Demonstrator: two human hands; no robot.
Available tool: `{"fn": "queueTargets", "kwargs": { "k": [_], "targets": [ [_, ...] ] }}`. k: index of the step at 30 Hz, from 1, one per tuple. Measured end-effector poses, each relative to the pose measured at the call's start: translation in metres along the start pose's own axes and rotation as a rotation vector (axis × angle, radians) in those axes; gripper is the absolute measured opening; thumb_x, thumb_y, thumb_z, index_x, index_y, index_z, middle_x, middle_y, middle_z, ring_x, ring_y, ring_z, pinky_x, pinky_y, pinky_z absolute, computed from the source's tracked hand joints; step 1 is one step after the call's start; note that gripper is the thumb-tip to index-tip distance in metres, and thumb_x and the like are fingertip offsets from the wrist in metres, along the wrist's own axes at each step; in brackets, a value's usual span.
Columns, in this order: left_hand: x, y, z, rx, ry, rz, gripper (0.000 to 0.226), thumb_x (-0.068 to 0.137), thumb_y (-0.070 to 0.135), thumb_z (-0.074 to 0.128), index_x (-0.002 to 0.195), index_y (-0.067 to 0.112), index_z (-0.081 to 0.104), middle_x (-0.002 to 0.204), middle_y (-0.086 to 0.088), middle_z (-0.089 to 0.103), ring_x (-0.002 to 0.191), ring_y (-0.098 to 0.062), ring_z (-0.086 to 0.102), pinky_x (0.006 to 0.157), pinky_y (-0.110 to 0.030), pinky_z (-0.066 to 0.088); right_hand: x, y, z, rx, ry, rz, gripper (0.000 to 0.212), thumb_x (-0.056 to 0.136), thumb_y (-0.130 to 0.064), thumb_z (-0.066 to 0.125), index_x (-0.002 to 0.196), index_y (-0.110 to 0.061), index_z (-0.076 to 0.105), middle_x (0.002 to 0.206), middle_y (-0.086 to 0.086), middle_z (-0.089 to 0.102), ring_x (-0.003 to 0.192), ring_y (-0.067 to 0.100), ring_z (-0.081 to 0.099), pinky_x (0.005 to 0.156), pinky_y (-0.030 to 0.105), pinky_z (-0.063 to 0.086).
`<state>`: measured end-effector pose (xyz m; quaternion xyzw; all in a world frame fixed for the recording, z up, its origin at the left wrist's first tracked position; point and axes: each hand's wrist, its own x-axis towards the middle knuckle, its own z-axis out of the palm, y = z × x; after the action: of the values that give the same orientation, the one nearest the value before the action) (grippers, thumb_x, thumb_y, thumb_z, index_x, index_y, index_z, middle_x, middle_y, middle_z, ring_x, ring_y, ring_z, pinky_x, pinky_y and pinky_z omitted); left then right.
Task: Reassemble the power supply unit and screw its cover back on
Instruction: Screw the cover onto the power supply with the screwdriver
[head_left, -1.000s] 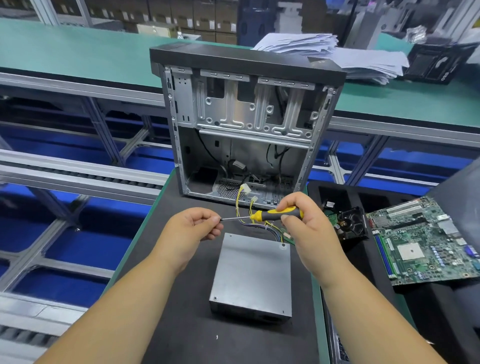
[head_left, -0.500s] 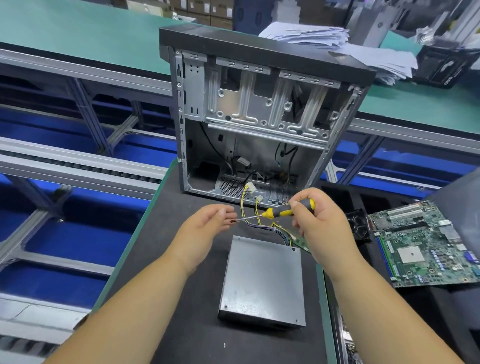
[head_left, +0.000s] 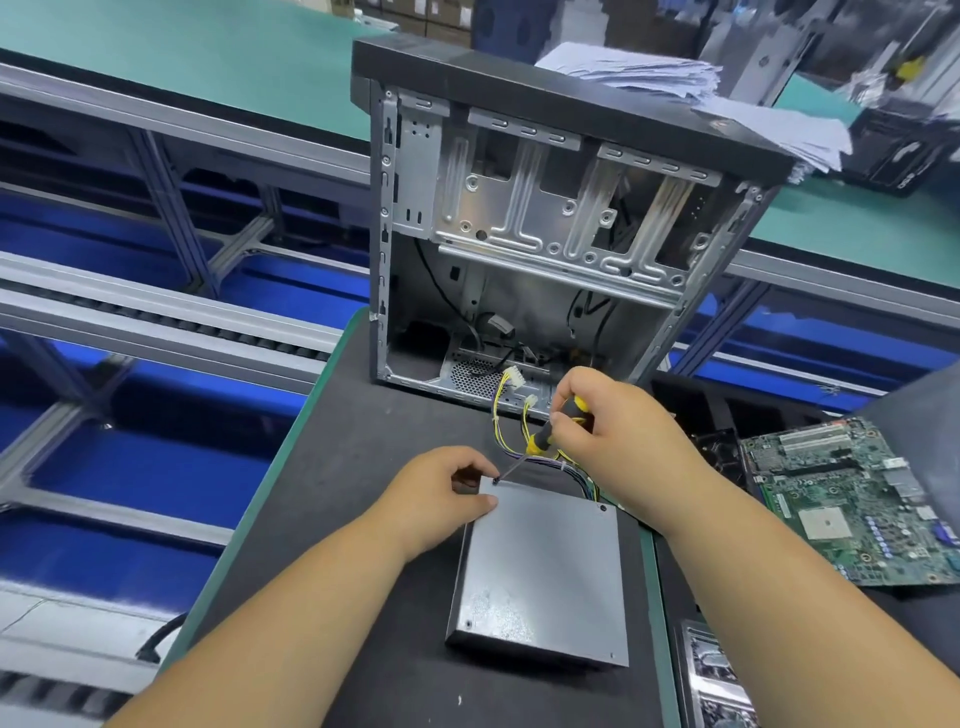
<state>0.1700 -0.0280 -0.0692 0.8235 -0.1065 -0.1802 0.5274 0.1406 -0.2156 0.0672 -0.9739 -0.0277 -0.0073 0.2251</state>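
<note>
Since a second ago your hands have dropped from mid-air to the power supply unit (head_left: 540, 571), lying flat on the dark surface (head_left: 332, 467). Left hand (head_left: 441, 499) pinches its far-left corner; right hand (head_left: 608, 441) grips the yellow-handled screwdriver (head_left: 540, 441), tip at that corner.
</note>
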Motion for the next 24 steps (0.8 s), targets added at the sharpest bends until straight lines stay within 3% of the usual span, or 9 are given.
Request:
{"fn": "queueTargets", "kwargs": {
  "k": [4, 10, 14, 16, 20, 24],
  "targets": [
    [0.000, 0.003, -0.001, 0.060, 0.014, 0.028, 0.023, 0.077, 0.028, 0.079, 0.092, 0.041, 0.068, 0.099, 0.017, 0.064, 0.090, 0.010, 0.059, 0.072, -0.005, 0.041, 0.006, -0.006, -0.002, -0.061, -0.061, -0.012, 0.004, 0.091, -0.031, 0.052, 0.089, -0.033, 0.049, 0.077, -0.003, 0.066, 0.062, 0.014, 0.053, 0.057, 0.036, 0.047],
    [0.000, 0.008, -0.001, 0.149, 0.043, 0.067, 0.019, 0.078, 0.029, 0.078, 0.092, 0.037, 0.068, 0.096, 0.014, 0.062, 0.087, 0.006, 0.057, 0.066, -0.002, 0.040, 0.019, -0.022, -0.015, -0.161, -0.253, -0.164, 0.010, 0.095, -0.023, 0.051, 0.097, -0.032, 0.049, 0.095, -0.011, 0.063, 0.079, 0.010, 0.056, 0.066, 0.031, 0.047],
    [0.000, 0.006, 0.000, 0.112, 0.037, 0.058, 0.019, 0.080, 0.026, 0.078, 0.095, 0.033, 0.069, 0.095, 0.013, 0.064, 0.085, 0.009, 0.057, 0.067, 0.002, 0.039, 0.031, -0.028, -0.023, -0.303, -0.329, -0.227, 0.011, 0.095, -0.024, 0.058, 0.103, -0.030, 0.056, 0.092, -0.012, 0.056, 0.079, 0.008, 0.051, 0.066, 0.031, 0.039],
    [0.000, 0.007, 0.001, 0.102, 0.039, 0.050, 0.019, 0.081, 0.024, 0.078, 0.095, 0.033, 0.068, 0.093, 0.012, 0.064, 0.082, 0.009, 0.057, 0.066, 0.002, 0.039, 0.034, -0.031, -0.025, -0.303, -0.368, -0.239, 0.013, 0.094, -0.021, 0.058, 0.103, -0.031, 0.058, 0.087, -0.014, 0.055, 0.078, 0.004, 0.050, 0.069, 0.032, 0.043],
    [0.000, 0.006, 0.002, 0.071, 0.048, 0.038, 0.019, 0.080, 0.023, 0.078, 0.092, 0.034, 0.068, 0.091, 0.011, 0.065, 0.081, 0.010, 0.057, 0.067, 0.001, 0.040, 0.036, -0.034, -0.026, -0.349, -0.396, -0.223, 0.023, 0.093, -0.010, 0.055, 0.104, -0.030, 0.059, 0.099, -0.009, 0.058, 0.089, 0.015, 0.055, 0.078, 0.038, 0.050],
    [-0.001, 0.005, 0.002, 0.051, 0.052, 0.032, 0.019, 0.080, 0.021, 0.078, 0.093, 0.031, 0.070, 0.091, 0.010, 0.065, 0.083, 0.005, 0.060, 0.067, 0.002, 0.040, 0.042, -0.036, -0.027, -0.426, -0.362, -0.145, 0.010, 0.095, -0.033, 0.057, 0.097, -0.023, 0.059, 0.087, -0.003, 0.060, 0.076, 0.016, 0.053, 0.064, 0.033, 0.043]
  ]
}}
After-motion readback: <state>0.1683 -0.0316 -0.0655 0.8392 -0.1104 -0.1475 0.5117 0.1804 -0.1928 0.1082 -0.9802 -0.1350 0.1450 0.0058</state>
